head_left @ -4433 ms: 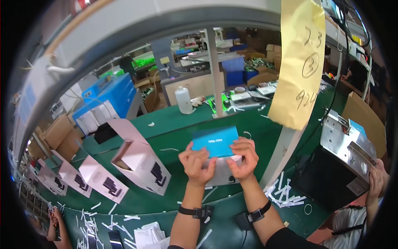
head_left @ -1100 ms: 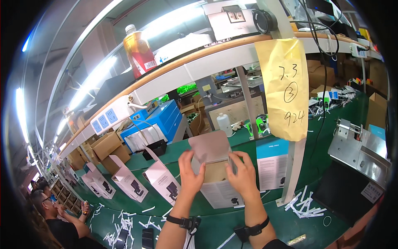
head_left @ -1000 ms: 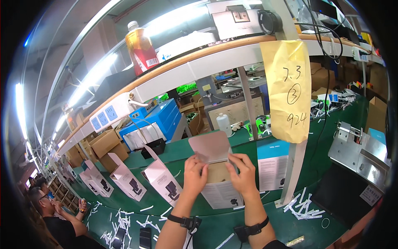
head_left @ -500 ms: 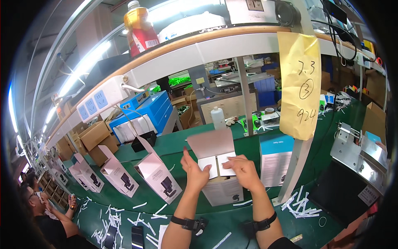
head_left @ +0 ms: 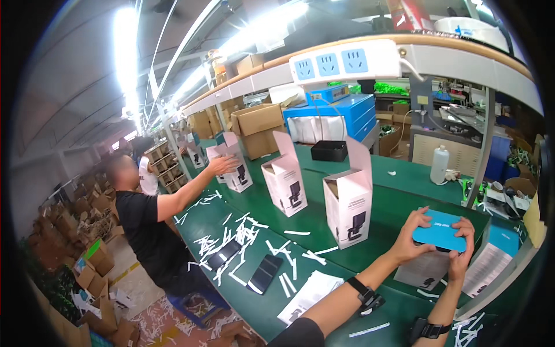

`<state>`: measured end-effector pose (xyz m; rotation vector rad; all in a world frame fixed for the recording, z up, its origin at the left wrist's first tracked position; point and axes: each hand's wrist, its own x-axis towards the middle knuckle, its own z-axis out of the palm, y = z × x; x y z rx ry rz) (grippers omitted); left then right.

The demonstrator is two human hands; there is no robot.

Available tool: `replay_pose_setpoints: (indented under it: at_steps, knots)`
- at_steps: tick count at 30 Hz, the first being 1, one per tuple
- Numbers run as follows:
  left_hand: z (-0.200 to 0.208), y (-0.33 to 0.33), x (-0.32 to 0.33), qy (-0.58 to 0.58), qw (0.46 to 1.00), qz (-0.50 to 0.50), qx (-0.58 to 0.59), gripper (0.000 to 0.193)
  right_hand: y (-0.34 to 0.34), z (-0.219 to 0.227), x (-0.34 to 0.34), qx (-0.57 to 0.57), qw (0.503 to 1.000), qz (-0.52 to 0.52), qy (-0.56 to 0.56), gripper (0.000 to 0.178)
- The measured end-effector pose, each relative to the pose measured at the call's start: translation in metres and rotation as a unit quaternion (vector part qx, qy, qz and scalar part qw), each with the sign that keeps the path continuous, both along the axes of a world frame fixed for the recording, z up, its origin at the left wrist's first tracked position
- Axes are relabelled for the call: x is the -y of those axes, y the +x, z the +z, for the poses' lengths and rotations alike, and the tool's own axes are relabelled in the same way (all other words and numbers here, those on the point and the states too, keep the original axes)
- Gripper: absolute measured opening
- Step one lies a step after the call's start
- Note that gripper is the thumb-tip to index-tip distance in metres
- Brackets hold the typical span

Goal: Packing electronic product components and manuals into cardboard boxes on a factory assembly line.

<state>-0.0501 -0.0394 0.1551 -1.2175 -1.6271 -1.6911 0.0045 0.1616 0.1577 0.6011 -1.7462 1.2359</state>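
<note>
Left hand (head_left: pixel 411 236) and right hand (head_left: pixel 462 246) both hold the blue-lidded carton (head_left: pixel 439 229), each closed at its own side of the lid, fingers over the top and thumb at the front edge. Carton stands on the green bench (head_left: pixel 399 194), toward the right of the view; its white front shows below the lid, partly covered by the hands. A black wristband (head_left: pixel 365 295) is worn on the left wrist, and another on the right.

Just beside the carton, to the right, stands a second blue-topped carton (head_left: pixel 502 238), partly behind the post (head_left: pixel 509 274). To the left, apart from the hands, an open white carton (head_left: pixel 350 211) stands with its flap raised; a further open carton (head_left: pixel 286 188) stands beyond it, and more cartons follow along the bench. A co-worker in a black top (head_left: pixel 147 231) extends an arm to that row; contact with a carton cannot be determined.

Nearer the front lie a stack of white papers (head_left: pixel 309 295), a dark flat device (head_left: pixel 266 273) and scattered white strips (head_left: pixel 240 234). Behind are a black tray (head_left: pixel 329 151), a blue cabinet (head_left: pixel 352 115) and a white bottle (head_left: pixel 440 166).
</note>
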Motion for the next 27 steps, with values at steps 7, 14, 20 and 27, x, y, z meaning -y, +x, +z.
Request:
replay_pose_setpoints:
  at_steps: [7, 14, 20, 27]
  knots:
    - [0.0, 0.009, -0.008, 0.053, 0.993, 0.004, 0.103, 0.072, 0.002, 0.002, -0.002, 0.036, 0.999, 0.021, -0.021, 0.05]
    - [0.011, 0.011, -0.017, 0.012, 0.996, 0.086, -0.032, 0.044, -0.008, -0.011, -0.016, 0.01, 0.998, 0.019, -0.066, 0.036]
    - [0.009, 0.019, -0.012, -0.06, 0.936, 0.25, -0.239, 0.035, -0.008, -0.024, -0.016, -0.073, 0.992, -0.029, -0.097, 0.022]
    - [-0.009, 0.032, -0.042, -0.048, 0.922, 0.273, -0.269, 0.034, 0.018, -0.025, -0.018, -0.143, 0.967, -0.21, 0.015, 0.026]
